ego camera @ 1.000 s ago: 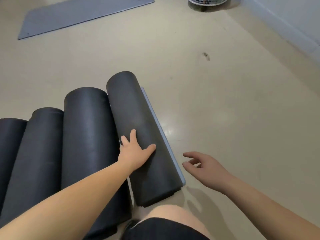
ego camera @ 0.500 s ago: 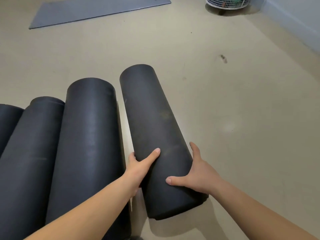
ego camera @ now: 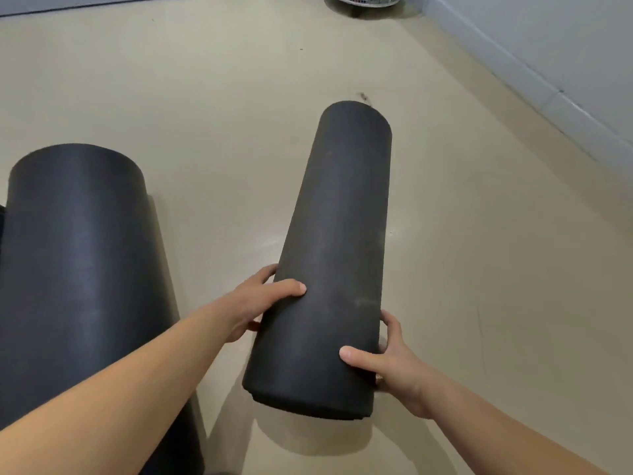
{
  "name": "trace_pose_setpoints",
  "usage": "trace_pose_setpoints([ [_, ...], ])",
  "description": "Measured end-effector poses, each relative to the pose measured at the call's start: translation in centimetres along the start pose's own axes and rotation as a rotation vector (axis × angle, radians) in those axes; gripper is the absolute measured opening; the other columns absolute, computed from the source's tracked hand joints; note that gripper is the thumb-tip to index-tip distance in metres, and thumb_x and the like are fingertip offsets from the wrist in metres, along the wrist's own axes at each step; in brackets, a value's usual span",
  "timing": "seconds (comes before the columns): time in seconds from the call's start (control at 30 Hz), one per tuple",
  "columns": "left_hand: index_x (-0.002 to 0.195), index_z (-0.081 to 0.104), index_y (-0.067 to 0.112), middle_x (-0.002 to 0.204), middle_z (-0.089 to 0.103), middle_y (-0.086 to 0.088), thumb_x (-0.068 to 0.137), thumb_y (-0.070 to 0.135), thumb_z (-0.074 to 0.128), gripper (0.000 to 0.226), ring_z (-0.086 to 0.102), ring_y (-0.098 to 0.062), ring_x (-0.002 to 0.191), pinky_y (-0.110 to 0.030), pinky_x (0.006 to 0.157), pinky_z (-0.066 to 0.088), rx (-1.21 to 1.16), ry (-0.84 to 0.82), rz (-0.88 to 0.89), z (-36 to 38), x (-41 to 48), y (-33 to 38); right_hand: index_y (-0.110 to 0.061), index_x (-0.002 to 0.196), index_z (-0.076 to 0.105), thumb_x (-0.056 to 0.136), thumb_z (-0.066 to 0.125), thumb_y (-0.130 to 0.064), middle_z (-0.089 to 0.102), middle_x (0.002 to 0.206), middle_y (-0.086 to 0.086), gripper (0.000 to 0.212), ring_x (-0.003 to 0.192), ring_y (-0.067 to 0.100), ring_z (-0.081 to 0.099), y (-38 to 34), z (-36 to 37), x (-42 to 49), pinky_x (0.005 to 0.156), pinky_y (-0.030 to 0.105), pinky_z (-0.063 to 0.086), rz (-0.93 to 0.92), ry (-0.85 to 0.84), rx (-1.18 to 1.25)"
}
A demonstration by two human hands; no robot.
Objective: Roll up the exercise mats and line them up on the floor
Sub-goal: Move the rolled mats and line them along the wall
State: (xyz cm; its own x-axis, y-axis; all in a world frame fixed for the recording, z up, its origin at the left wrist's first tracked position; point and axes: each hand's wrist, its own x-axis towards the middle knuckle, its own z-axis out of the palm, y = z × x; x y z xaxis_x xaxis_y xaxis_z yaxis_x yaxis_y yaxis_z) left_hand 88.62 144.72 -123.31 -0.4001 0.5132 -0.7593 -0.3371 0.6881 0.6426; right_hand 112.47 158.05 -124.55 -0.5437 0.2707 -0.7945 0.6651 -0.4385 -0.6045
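Note:
A rolled black exercise mat [ego camera: 337,241] is held between both hands, its near end raised off the floor with a shadow beneath. My left hand [ego camera: 255,303] grips its left side, thumb laid over the top. My right hand [ego camera: 390,366] grips its right side near the near end, thumb on top and fingers curled underneath. Another rolled black mat [ego camera: 78,269] lies on the floor to the left, apart from the held one. The edge of a further roll [ego camera: 2,217] shows at the far left.
A beige floor [ego camera: 479,269] stretches right of the held mat. A grey wall with a skirting [ego camera: 548,97] runs along the right. A white wire basket [ego camera: 363,0] stands at the far top. A flat grey mat's edge [ego camera: 51,6] lies at the top left.
Both hands closed on the rightmost roll and carried it right, away from the row; a gap of floor now lies between it and the neighbouring roll. My view shifted right.

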Motion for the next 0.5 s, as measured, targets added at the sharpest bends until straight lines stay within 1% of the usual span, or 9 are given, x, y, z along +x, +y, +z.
trace_pose_setpoints([
  [0.1, 0.142, 0.052, 0.038, 0.114, 0.076, 0.006, 0.071, 0.04, 0.093, 0.082, 0.077, -0.017, 0.096, -0.038, 0.085, 0.061, 0.128, -0.018, 0.07, 1.3, 0.2, 2.6, -0.06, 0.147, 0.014, 0.07, 0.091, -0.055, 0.055, 0.143, -0.011, 0.108, 0.124, 0.02, 0.061, 0.9, 0.6, -1.0, 0.095, 0.039, 0.058, 0.034, 0.024, -0.064],
  [0.13, 0.144, 0.051, 0.036, 0.114, 0.074, 0.005, 0.068, 0.04, 0.095, 0.087, 0.076, -0.017, 0.096, -0.036, 0.085, 0.061, 0.196, -0.011, 0.111, 1.9, 0.2, 3.4, -0.056, 0.15, 0.014, 0.078, 0.08, -0.065, 0.056, 0.143, -0.01, 0.098, 0.124, 0.019, 0.06, 0.9, 0.6, -1.4, 0.095, 0.036, 0.057, 0.018, 0.078, -0.234],
  [0.2, 0.148, 0.045, 0.034, 0.121, 0.068, 0.007, 0.061, 0.048, 0.096, 0.102, 0.071, -0.018, 0.103, -0.037, 0.092, 0.058, 0.38, 0.0, 0.202, 3.5, 0.0, 4.9, -0.04, 0.157, 0.022, 0.082, 0.047, -0.089, 0.063, 0.135, -0.006, 0.094, 0.118, 0.02, 0.063, 0.6, 0.2, -1.5, 0.095, 0.037, 0.055, 0.031, 0.159, -0.775],
  [0.27, 0.151, 0.037, 0.033, 0.124, 0.061, 0.012, 0.062, 0.055, 0.091, 0.106, 0.065, -0.018, 0.108, -0.037, 0.097, 0.055, 0.622, -0.002, 0.319, 5.9, -0.7, 6.4, -0.023, 0.142, 0.051, 0.082, 0.027, -0.095, 0.069, 0.119, -0.002, 0.097, 0.107, 0.024, 0.066, -1.3, -0.6, -2.5, 0.091, 0.039, 0.053, 0.169, 0.128, -1.285],
  [0.3, 0.151, 0.034, 0.033, 0.124, 0.06, 0.011, 0.065, 0.057, 0.088, 0.104, 0.063, -0.019, 0.107, -0.037, 0.096, 0.054, 0.755, -0.007, 0.386, 7.4, -0.9, 7.1, -0.017, 0.13, 0.06, 0.086, 0.031, -0.09, 0.071, 0.111, 0.0, 0.09, 0.101, 0.024, 0.068, -3.0, -1.4, -3.2, 0.089, 0.037, 0.053, 0.256, 0.091, -1.396],
  [0.37, 0.151, 0.029, 0.032, 0.123, 0.06, 0.004, 0.068, 0.058, 0.084, 0.103, 0.061, -0.023, 0.105, -0.041, 0.093, 0.056, 1.009, -0.006, 0.523, 10.2, -1.5, 8.0, -0.01, 0.113, 0.066, 0.093, 0.052, -0.074, 0.078, 0.093, 0.002, 0.068, 0.082, 0.021, 0.076, -7.6, -3.8, -5.2, 0.081, 0.035, 0.058, 0.327, -0.004, -1.372],
  [0.43, 0.153, 0.022, 0.032, 0.127, 0.055, -0.007, 0.07, 0.059, 0.083, 0.106, 0.056, -0.028, 0.111, -0.046, 0.095, 0.053, 1.244, 0.019, 0.626, 12.6, -2.0, 8.2, -0.015, 0.108, 0.068, 0.096, 0.064, -0.058, 0.079, 0.08, 0.002, 0.045, 0.07, 0.016, 0.077, -11.9, -7.1, -7.2, 0.073, 0.036, 0.063, 0.195, 0.055, -1.234],
  [0.47, 0.154, 0.018, 0.032, 0.132, 0.052, -0.011, 0.071, 0.058, 0.083, 0.108, 0.052, -0.032, 0.117, -0.048, 0.098, 0.05, 1.344, 0.028, 0.667, 13.7, -2.4, 8.0, -0.02, 0.112, 0.068, 0.094, 0.068, -0.054, 0.079, 0.081, -0.001, 0.038, 0.071, 0.014, 0.077, -13.5, -8.7, -8.2, 0.072, 0.034, 0.063, 0.064, 0.154, -1.18],
  [0.5, 0.156, 0.014, 0.031, 0.138, 0.047, -0.016, 0.073, 0.056, 0.083, 0.11, 0.047, -0.037, 0.125, -0.052, 0.102, 0.046, 1.436, 0.036, 0.705, 14.8, -2.7, 7.6, -0.026, 0.121, 0.066, 0.089, 0.074, -0.054, 0.079, 0.091, -0.004, 0.043, 0.08, 0.013, 0.076, -14.6, -10.0, -8.8, 0.075, 0.034, 0.061, -0.058, 0.256, -1.159],
])
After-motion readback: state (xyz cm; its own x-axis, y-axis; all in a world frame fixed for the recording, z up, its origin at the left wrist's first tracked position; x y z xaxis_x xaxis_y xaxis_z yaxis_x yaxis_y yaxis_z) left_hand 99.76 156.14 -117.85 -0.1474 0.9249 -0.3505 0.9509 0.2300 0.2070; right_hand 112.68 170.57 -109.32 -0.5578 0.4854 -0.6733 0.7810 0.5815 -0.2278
